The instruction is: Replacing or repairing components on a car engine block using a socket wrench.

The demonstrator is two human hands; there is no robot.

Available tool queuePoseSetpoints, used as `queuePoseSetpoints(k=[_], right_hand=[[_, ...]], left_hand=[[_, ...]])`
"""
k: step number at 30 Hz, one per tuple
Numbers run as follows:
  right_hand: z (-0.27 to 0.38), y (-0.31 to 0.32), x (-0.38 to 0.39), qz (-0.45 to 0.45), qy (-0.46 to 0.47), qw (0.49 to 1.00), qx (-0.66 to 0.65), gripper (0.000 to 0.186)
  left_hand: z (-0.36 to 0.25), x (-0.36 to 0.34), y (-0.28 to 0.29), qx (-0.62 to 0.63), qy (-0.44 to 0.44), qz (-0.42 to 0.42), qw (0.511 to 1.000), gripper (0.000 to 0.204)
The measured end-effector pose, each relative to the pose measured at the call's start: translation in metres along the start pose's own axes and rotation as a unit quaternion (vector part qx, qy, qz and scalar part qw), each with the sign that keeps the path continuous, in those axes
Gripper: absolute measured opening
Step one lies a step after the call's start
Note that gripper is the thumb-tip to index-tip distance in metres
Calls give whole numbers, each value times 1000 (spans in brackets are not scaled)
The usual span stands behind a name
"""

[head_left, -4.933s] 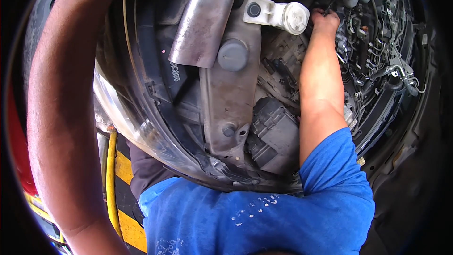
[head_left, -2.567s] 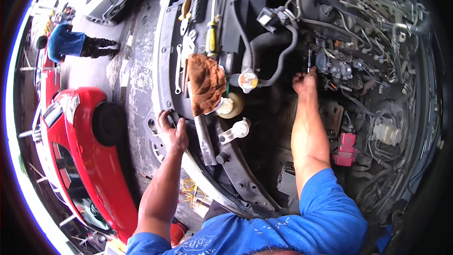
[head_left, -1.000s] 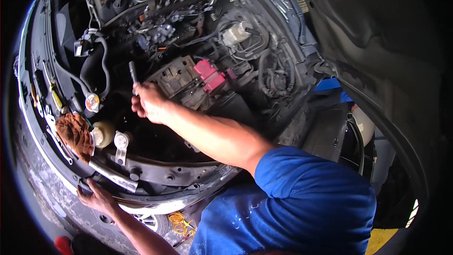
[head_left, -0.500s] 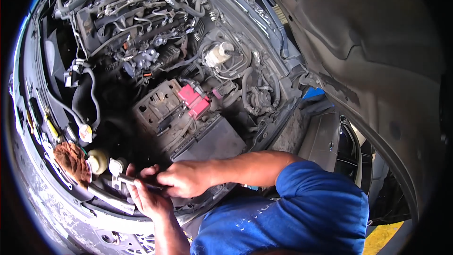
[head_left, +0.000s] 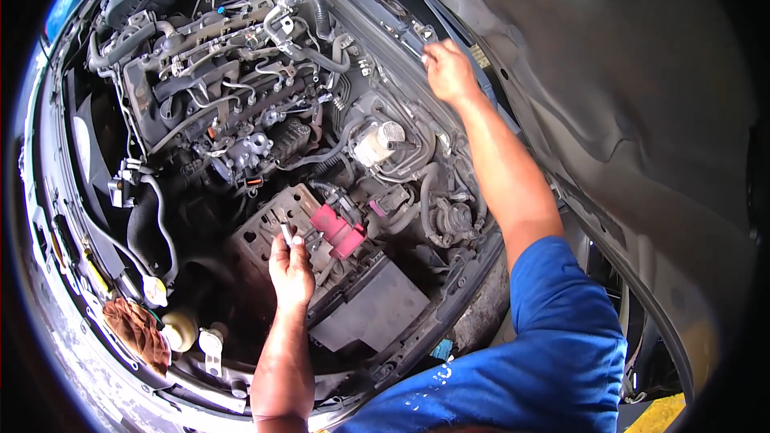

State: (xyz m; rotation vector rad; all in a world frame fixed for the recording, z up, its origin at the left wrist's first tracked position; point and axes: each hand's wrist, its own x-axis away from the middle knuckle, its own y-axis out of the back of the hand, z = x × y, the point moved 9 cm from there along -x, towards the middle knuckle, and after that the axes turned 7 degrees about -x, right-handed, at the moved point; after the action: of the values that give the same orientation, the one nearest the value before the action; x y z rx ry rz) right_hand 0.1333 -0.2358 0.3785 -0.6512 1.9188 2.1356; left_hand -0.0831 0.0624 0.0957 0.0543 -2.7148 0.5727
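While the left hand [head_left: 291, 277] pinches a short metal rod [head_left: 286, 232] between thumb and fingers above the battery tray [head_left: 297, 202], just left of the red plastic cover [head_left: 338, 232], the right hand [head_left: 449, 70] reaches to metal tools [head_left: 415, 35] on the cowl [head_left: 373, 32], fingers curled; whether they grip one I cannot tell. A brown rag [head_left: 136, 333] lies toward the front.

Tool [head_left: 287, 232] in left hand [head_left: 292, 274], above battery tray [head_left: 263, 223], right hand [head_left: 451, 70] at windscreen cowl [head_left: 375, 16], engine [head_left: 228, 84] beyond tray, cloth [head_left: 132, 329] left of fluid reservoir [head_left: 178, 332]
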Motion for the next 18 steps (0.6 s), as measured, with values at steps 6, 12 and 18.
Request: queuePoseSetpoints(k=[6, 12, 18], right_hand=[[-7, -42, -73, 159, 19, 978, 131, 28], [-4, -60, -81, 218, 31, 960, 174, 29], [5, -64, -85, 242, 56, 951, 187, 28]], left_hand=[[11, -7, 16, -219, -71, -13, 973, 21], [-17, -1, 9, -389, -103, -7, 916, 32], [-28, 6, 1, -389, -76, 20, 918, 32]])
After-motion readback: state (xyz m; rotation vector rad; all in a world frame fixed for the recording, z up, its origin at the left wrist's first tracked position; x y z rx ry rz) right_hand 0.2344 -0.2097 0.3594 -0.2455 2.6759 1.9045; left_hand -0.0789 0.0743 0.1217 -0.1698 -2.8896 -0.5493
